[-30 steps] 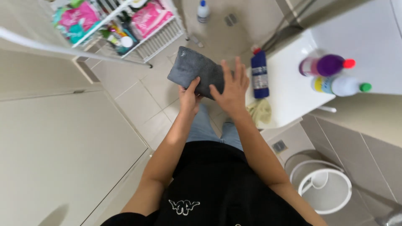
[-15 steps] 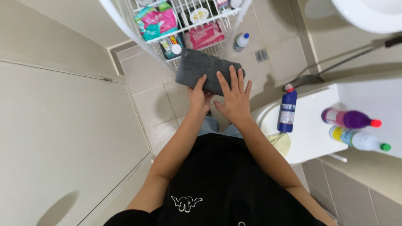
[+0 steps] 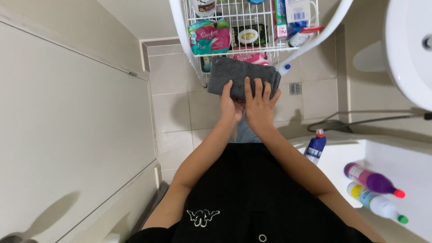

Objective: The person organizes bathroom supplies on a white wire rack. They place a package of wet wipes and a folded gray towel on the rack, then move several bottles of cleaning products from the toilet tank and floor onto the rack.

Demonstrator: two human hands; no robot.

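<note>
So we're holding a folded dark grey towel (image 3: pixel 243 77) out in front of us with both hands, right up against the lower edge of a white wire rack (image 3: pixel 252 20). Our left hand (image 3: pixel 230 107) is gripping the near edge of the towel, fingers lying on top of it, so that grip is clenched on the cloth. Our right hand (image 3: pixel 257 104) is sitting just beside it, fingers spread flat across the top of the towel and pressing on it; whether the thumb is tucked under, we can't tell. Just past our fingertips, the rack is holding a teal and pink soft pack (image 3: pixel 209 37), a pink pack (image 3: pixel 250 58) peeking out behind the towel, and a tall blue and white carton (image 3: pixel 297 13). Down to the right of our right grip, a blue bottle with a red cap (image 3: pixel 316 146) is standing on a white ledge (image 3: pixel 342 162), and farther right a purple bottle (image 3: pixel 371 180) and a white bottle with a green cap (image 3: pixel 375 204) are lying on their sides, close to each other. Beige floor tiles (image 3: pixel 173 112) are showing under our hands.
</note>
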